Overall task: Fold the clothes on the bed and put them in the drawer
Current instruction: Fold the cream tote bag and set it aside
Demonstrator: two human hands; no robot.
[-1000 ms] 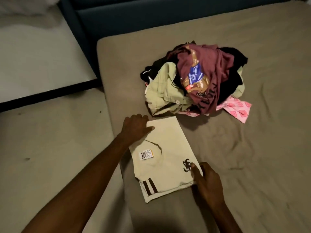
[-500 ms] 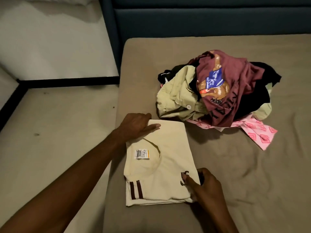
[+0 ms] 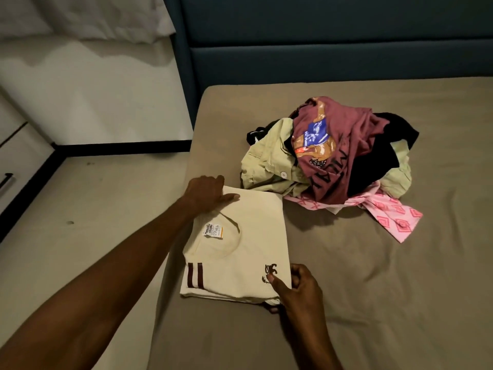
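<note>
The left hand [image 3: 206, 192] grips the far left corner of the folded cream shirt [image 3: 248, 247], its thumb flat on top of the cloth and its fingers curled over the edge. The right hand [image 3: 296, 289] pinches the near right corner of the same shirt, thumb on top beside a small dark emblem and fingers tucked under the stacked layers. Both forearms reach in from the near edge of the view.

The bed [image 3: 373, 289] fills most of the frame, covered by a taupe sheet with soft creases, and a dark blue headboard [image 3: 320, 49] rises behind it. To the left lies pale floor [image 3: 80, 222], bounded by a black skirting strip along a light wall. At the far left edge a white drawer front [image 3: 16, 166] shows, with a dark bar handle; it looks closed, and whatever is inside cannot be seen.

The shirt lies flat at the bed's left edge, a neat rectangle with its neckline and a white tag with an orange stripe facing up, and two dark maroon bands near its left front corner.

Just beyond it, touching or nearly touching its far right corner, sits the unfolded pile [image 3: 328, 158]. A maroon shirt [image 3: 336, 145] with a blue and orange print lies on top, a pale green buttoned garment [image 3: 269, 161] spreads to its left, black cloth [image 3: 384, 156] sits to the right, and a pink patterned piece [image 3: 394, 217] sticks out from underneath at the near right.
</note>
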